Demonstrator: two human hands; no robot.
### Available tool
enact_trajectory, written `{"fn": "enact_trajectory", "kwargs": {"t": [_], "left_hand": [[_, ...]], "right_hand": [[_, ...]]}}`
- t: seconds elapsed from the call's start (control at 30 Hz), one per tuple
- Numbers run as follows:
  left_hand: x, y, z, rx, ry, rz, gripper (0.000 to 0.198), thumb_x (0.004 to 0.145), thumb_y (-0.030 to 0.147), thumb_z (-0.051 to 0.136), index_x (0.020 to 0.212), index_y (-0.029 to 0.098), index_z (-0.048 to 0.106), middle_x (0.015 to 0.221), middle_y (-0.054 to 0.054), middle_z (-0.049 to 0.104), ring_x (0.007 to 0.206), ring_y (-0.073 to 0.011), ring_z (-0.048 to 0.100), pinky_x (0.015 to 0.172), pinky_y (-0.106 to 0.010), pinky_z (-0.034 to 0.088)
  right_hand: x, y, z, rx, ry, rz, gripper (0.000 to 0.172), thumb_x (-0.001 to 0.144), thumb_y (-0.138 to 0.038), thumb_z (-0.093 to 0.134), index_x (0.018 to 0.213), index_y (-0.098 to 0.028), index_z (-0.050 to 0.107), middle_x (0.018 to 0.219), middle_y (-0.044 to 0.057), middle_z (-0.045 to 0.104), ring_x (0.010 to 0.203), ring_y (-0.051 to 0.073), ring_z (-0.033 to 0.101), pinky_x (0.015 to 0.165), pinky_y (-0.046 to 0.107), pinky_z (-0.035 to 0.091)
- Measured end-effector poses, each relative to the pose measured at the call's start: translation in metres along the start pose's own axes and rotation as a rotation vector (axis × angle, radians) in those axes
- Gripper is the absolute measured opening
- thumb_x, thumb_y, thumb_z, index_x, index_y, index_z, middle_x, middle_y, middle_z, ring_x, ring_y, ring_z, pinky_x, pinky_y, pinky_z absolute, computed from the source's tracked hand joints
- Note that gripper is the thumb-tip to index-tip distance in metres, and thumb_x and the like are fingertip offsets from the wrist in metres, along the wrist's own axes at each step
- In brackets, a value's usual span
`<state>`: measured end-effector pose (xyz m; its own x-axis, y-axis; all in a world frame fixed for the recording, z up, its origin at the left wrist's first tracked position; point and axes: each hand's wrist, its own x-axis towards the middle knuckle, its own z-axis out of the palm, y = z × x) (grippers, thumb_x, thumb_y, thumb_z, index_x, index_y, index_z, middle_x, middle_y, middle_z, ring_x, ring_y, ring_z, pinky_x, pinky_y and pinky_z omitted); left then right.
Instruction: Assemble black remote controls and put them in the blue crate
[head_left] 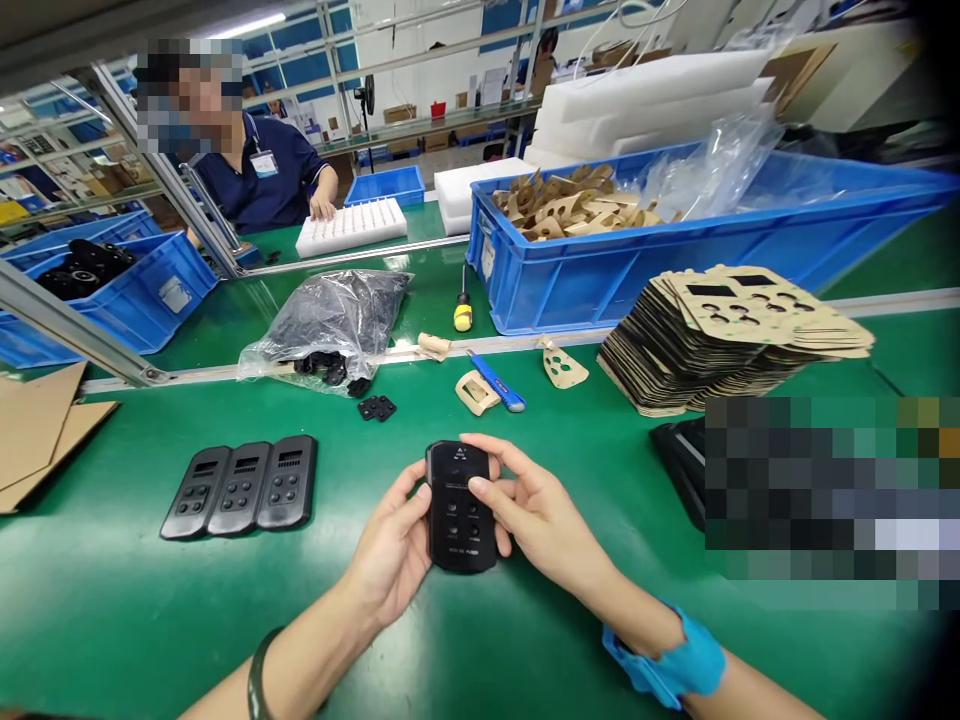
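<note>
My left hand [394, 540] is closed round the left edge of a black control-panel casing [463, 550] with four... several round buttons and white lettering on its face. From the right side my right hand [536, 505] grips the same casing, its thumb lying on the upper face and fingers behind it. The casing is held roughly upright, face toward me, above the green table. To the left lie three similar black casings [240, 490] side by side. Beyond my hands are a small black rubber keypad [376, 408], a blue utility knife [496, 381] and a peeled tan backing piece [477, 392].
A tall stack of tan-backed panels [675, 355] stands at right, before a blue bin [555, 285] of tan scraps. A plastic bag of black parts [337, 315] and a yellow screwdriver [463, 312] lie behind. Cardboard sheets [37, 430] are at left. A co-worker [262, 180] sits across.
</note>
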<state>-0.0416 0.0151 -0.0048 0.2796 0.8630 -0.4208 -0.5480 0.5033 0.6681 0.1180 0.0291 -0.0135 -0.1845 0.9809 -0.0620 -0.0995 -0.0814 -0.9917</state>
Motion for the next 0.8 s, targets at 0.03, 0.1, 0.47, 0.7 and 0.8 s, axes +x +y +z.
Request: {"fn": "enact_trajectory", "kwargs": {"t": [0.03, 0.1, 0.47, 0.7, 0.8], "left_hand": [[0.0, -0.0002, 0.0, -0.002, -0.004, 0.001, 0.044, 0.077, 0.029, 0.071, 0.117, 0.02, 0.054, 0.091, -0.005, 0.069, 0.081, -0.0182, 0.066, 0.074, -0.029, 0.048], [-0.0001, -0.0005, 0.0002, -0.002, -0.002, 0.008, 0.043, 0.079, 0.029, 0.07, 0.117, 0.02, 0.053, 0.092, -0.005, 0.069, 0.08, -0.0177, 0.066, 0.074, -0.029, 0.049], [-0.0007, -0.0005, -0.0015, 0.0, 0.017, -0.002, 0.047, 0.078, 0.03, 0.071, 0.119, 0.02, 0.051, 0.087, -0.003, 0.069, 0.074, -0.0149, 0.065, 0.071, -0.026, 0.048], [-0.0005, -0.0022, -0.0022, -0.007, 0.012, 0.016, 0.042, 0.081, 0.028, 0.068, 0.119, 0.02, 0.051, 0.089, -0.003, 0.069, 0.075, -0.0148, 0.065, 0.071, -0.026, 0.049], [-0.0013, -0.0027, -0.0016, 0.01, 0.019, 0.029, 0.042, 0.082, 0.028, 0.066, 0.12, 0.02, 0.05, 0.09, -0.003, 0.069, 0.075, -0.0146, 0.065, 0.07, -0.026, 0.049]], "right_hand": [[0.0, 0.0006, 0.0004, -0.014, 0.005, -0.002, 0.043, 0.082, -0.04, 0.063, 0.122, -0.026, 0.056, 0.081, -0.004, 0.046, 0.037, 0.003, 0.05, 0.03, 0.017, 0.04], [0.0, 0.0017, 0.0007, -0.048, 0.017, -0.012, 0.041, 0.082, -0.039, 0.064, 0.12, -0.025, 0.057, 0.081, -0.004, 0.045, 0.038, 0.003, 0.05, 0.031, 0.016, 0.04], [0.0016, 0.0012, -0.0026, 0.095, -0.021, 0.025, 0.042, 0.082, -0.038, 0.065, 0.121, -0.026, 0.056, 0.078, -0.006, 0.045, 0.038, 0.003, 0.05, 0.033, 0.017, 0.04], [0.0004, 0.0049, 0.0007, -0.046, 0.001, -0.034, 0.041, 0.084, -0.037, 0.063, 0.123, -0.026, 0.055, 0.081, -0.004, 0.045, 0.039, 0.003, 0.052, 0.033, 0.016, 0.041], [0.0001, 0.0068, 0.0023, -0.084, 0.021, -0.061, 0.04, 0.084, -0.036, 0.062, 0.123, -0.028, 0.056, 0.086, -0.003, 0.044, 0.04, 0.003, 0.052, 0.032, 0.017, 0.042]]}}
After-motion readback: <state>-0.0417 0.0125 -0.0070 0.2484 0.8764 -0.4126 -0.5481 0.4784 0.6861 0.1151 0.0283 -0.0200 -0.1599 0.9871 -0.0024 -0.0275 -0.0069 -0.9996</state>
